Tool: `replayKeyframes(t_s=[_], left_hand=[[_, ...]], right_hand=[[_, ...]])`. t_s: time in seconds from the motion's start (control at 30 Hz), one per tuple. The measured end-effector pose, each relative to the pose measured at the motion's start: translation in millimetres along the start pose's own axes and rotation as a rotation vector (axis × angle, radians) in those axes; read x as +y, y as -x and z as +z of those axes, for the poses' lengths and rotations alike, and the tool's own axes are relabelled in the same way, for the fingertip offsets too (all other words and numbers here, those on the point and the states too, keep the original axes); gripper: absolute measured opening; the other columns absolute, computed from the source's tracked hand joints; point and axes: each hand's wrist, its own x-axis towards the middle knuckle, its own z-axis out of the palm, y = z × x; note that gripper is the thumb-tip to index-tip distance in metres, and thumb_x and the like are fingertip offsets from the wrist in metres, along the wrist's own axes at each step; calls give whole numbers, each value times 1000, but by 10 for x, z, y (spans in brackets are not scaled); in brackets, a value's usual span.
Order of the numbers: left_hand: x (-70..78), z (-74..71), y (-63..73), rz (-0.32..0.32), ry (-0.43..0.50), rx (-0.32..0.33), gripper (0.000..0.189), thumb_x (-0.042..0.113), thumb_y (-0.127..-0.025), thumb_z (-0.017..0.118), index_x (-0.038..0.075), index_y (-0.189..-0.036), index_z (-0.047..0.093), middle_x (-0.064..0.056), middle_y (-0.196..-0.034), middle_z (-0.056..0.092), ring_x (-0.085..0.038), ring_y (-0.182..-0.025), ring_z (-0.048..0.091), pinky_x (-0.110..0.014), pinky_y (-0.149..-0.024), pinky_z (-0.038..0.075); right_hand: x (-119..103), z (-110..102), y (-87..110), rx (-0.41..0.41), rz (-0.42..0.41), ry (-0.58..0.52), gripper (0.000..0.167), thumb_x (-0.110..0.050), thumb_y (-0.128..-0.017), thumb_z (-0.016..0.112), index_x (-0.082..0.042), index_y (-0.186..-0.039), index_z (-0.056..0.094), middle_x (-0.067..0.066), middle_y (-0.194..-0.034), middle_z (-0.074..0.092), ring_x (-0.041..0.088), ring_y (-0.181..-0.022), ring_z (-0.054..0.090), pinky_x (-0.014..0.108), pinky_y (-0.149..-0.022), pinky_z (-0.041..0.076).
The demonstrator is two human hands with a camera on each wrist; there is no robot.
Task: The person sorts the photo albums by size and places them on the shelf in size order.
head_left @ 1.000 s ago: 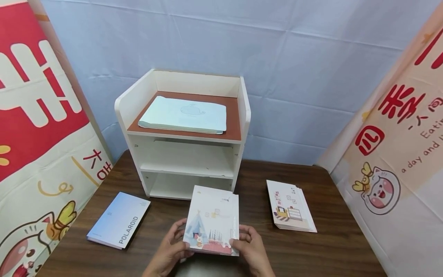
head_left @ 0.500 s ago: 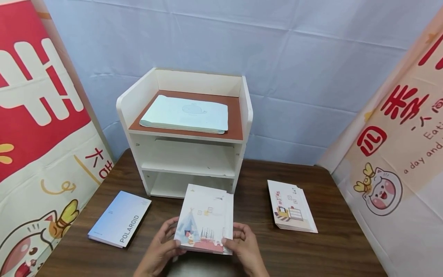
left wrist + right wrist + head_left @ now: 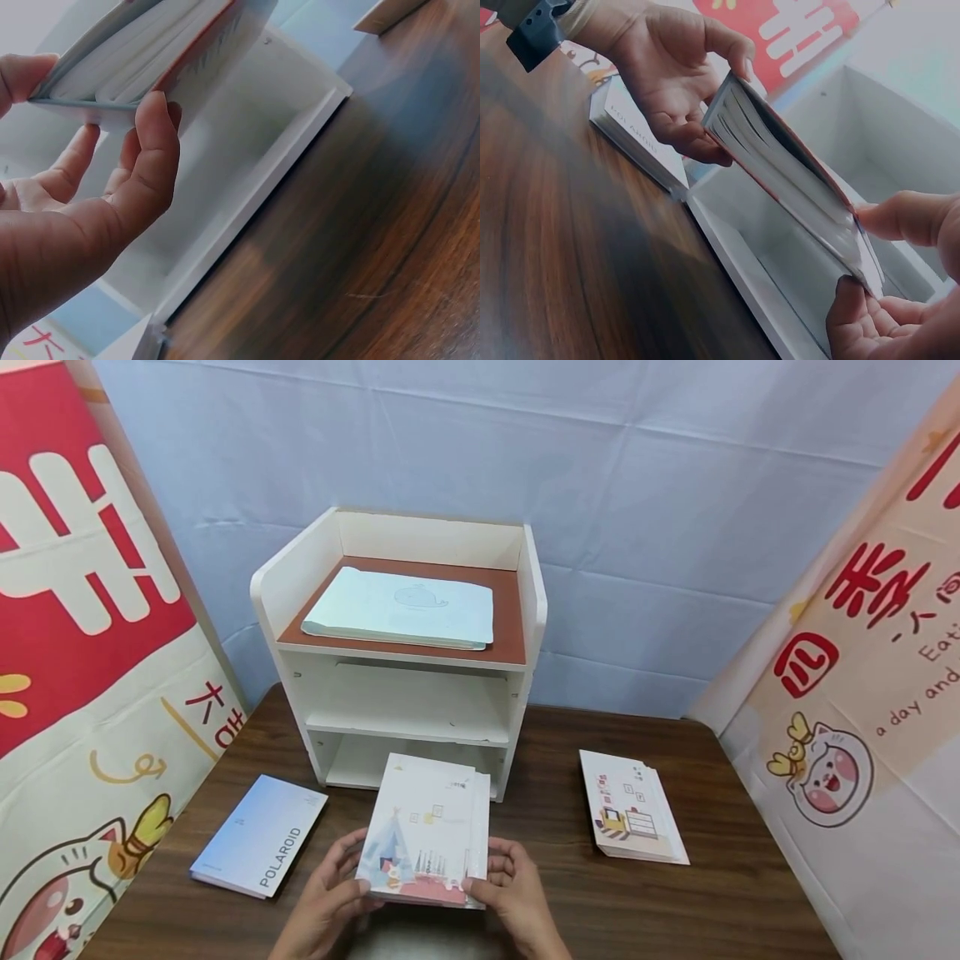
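Note:
A white book (image 3: 423, 827) with a blue tent and a red rug on its cover is held up in front of the shelf unit, tilted toward the head camera. My left hand (image 3: 330, 889) grips its lower left corner, thumb on the cover and fingers beneath. At the lower right, my right hand (image 3: 517, 893) pinches it the same way. The right wrist view shows the page edges of the book (image 3: 780, 172) between its covers, slightly fanned. Seen from the left wrist, the book (image 3: 150, 64) is above the wooden table, close before the lower shelf.
The white shelf unit (image 3: 412, 700) stands at the table's back, with a pale blue whale-drawing book (image 3: 397, 610) on its brown top. A blue POLAROID book (image 3: 258, 835) lies left on the table (image 3: 600, 910). Another illustrated white book (image 3: 630, 806) lies right.
Both hands have carried the white book leftward and slightly up, toward the front of the lower shelf. The other books and the shelf unit stay put.

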Motion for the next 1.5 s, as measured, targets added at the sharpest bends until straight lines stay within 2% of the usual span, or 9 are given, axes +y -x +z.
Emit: replayKeyframes(t_s=[0.23,0.5,0.63,0.83,1.0,1.1,1.2,1.5], left_hand=[[71,-35,45,48,-36,47,62,-8,-81,50,6,-137,26,-17,-125,40,-31,-95,55,-45,-72,49],[168,-59,125,27,-33,106,63,-6,-81,51,6,-137,27,-20,-129,37,-32,-98,53,-47,-74,48],[216,-95,169,37,-28,82,62,-6,-82,48,6,-138,24,-18,-129,37,-30,-98,53,-48,-76,47],[296,-150,190,60,-18,33,59,-5,-85,44,8,-138,21,-16,-130,36,-28,-99,53,-43,-76,48],[361,-196,182,98,-2,-48,57,-5,-88,42,7,-139,20,-13,-132,35,-26,-101,52,-39,-76,48],[378,-218,176,130,28,-99,54,-5,-90,40,7,-139,21,-12,-131,36,-24,-102,52,-40,-78,48],[395,-219,172,166,50,-119,51,-4,-92,39,8,-139,24,-11,-130,36,-23,-103,52,-39,-79,48],[445,-162,155,270,85,-114,44,-3,-95,35,9,-137,28,-12,-125,39,-22,-102,54,-38,-80,48]], right_hand=[[-62,98,-35,-20,-21,-43,69,6,-68,73,10,-125,36,16,-91,56,23,-75,59,29,-63,50],[-113,200,-16,-58,-16,-116,67,10,-67,72,9,-124,37,16,-90,56,22,-73,60,28,-62,51],[-116,217,-12,-106,-12,-166,69,12,-67,69,7,-127,35,16,-92,56,22,-74,59,27,-59,50],[-81,212,-33,-217,-24,-234,74,16,-65,57,3,-133,29,16,-96,55,20,-75,58,28,-60,49],[-50,216,-45,-277,-41,-302,76,17,-65,53,2,-134,26,15,-100,56,18,-78,59,29,-64,50],[-51,230,-53,-280,-33,-340,76,17,-66,51,1,-135,25,14,-100,56,17,-77,59,30,-65,50],[-72,251,-69,-275,-24,-364,75,17,-67,51,-1,-135,26,13,-100,56,18,-75,58,30,-64,49],[-125,305,-95,-262,-18,-403,75,19,-66,49,-2,-134,28,11,-98,54,16,-71,57,28,-62,49]])
